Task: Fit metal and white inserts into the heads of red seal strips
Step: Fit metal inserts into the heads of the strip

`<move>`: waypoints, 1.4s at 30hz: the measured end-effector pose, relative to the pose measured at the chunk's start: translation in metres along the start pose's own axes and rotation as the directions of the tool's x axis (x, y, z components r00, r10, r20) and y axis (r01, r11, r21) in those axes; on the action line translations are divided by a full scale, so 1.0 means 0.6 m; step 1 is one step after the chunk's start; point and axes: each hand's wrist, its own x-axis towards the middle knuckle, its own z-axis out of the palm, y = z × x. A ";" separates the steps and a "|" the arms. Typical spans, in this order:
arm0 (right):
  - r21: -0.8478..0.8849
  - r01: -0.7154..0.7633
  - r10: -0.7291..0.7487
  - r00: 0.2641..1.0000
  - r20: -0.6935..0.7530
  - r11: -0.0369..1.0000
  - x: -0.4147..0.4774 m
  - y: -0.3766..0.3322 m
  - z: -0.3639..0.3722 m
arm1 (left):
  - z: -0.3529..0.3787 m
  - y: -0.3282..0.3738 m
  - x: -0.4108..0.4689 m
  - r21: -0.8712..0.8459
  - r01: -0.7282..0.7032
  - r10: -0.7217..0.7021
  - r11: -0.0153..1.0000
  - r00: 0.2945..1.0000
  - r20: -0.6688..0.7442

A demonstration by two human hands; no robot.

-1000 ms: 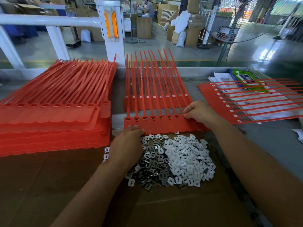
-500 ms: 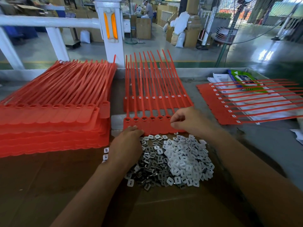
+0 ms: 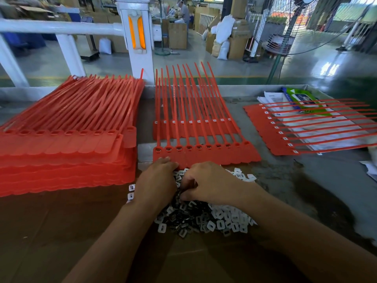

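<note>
Both hands are working in the pile of inserts [image 3: 214, 217], which is lying on a brown cardboard sheet [image 3: 61, 231] at the near middle of the table [image 3: 285, 180]. The white inserts [image 3: 230, 219] are filling mostly the right part of the pile, and the dark metal inserts [image 3: 183, 217] are showing in the left and near part.

The left hand [image 3: 157, 180] is resting palm down on the far left edge of the pile, with its fingertips touching the near edge of the middle sheet of red seal strips [image 3: 204, 154]. Its fingers are bending downward, and I cannot tell if its grip is holding something. The right hand [image 3: 208, 184] is lying just beside it, with its fingers curling into the pile toward the left hand. Its grip is narrow, but whether it is pinching an insert I cannot tell.

The middle sheet is lying just far of the pile, its heads in a row near the hands and its tails pointing far. Several heads on the left are showing a dark piece inside. A tall stack of red seal strips [image 3: 61, 156] is sitting at the left, and one more sheet [image 3: 285, 129], with white pieces in its heads, is lying at the right over some papers [image 3: 271, 97] and a green packet [image 3: 302, 99].
</note>
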 end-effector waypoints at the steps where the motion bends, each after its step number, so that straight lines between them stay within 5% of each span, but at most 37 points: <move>1: -0.002 -0.001 0.001 1.000 -0.006 1.000 0.000 -0.001 0.003 | 0.000 0.000 0.000 0.004 -0.003 0.003 1.000 1.000 0.000; 42: 0.322 0.012 0.063 0.973 -0.223 0.947 -0.017 0.020 -0.019 | 0.008 -0.001 0.000 -0.024 0.025 -0.026 0.999 0.999 -0.036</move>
